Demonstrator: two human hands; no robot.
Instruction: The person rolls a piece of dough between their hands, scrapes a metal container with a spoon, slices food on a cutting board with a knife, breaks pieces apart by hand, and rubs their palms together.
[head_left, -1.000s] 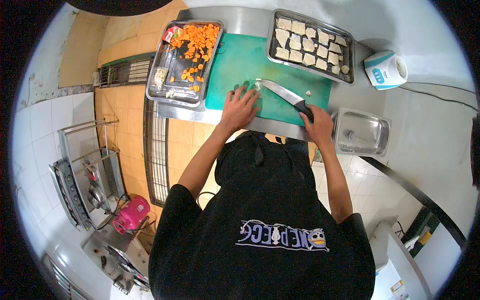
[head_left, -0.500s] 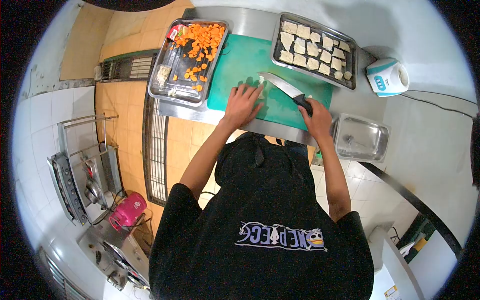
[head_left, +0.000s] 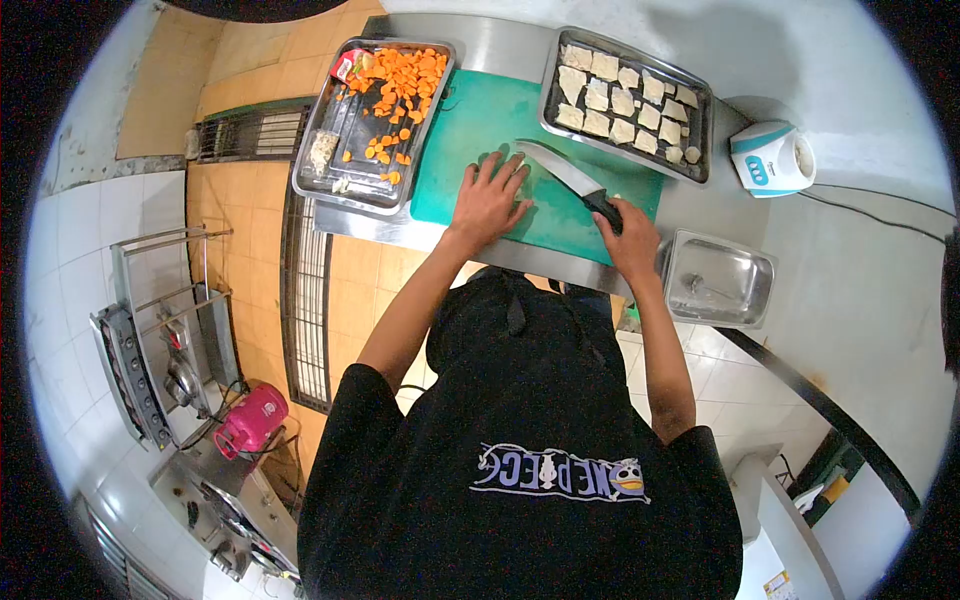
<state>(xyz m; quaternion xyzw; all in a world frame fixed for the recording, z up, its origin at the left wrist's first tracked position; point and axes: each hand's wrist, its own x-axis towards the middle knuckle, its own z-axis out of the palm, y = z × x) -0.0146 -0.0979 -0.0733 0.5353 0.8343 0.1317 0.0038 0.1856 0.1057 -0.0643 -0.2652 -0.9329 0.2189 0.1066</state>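
My left hand [head_left: 489, 203] lies on the green cutting board [head_left: 480, 110] with its fingers spread. A small pale piece shows in part by its fingertips, close to the knife's tip. My right hand [head_left: 630, 236] is closed around the black handle of a large knife [head_left: 562, 170]. The blade lies low over the board and points up and left toward my left hand. Another small pale bit [head_left: 617, 197] is on the board beside the knife handle, partly hidden.
A tray [head_left: 336, 110] with orange carrot pieces and chopped pale bits stands left. Flat pale squares fill a dark tray [head_left: 544, 108] at the back right. Further right are a white-and-teal appliance [head_left: 768, 160] and a metal container [head_left: 718, 280]. A pink gas cylinder [head_left: 253, 418] stands lower left.
My left hand has shifted slightly up and its fingers reach further over the pale piece. The knife, still in my right hand, has moved slightly left. The view has shifted a little.
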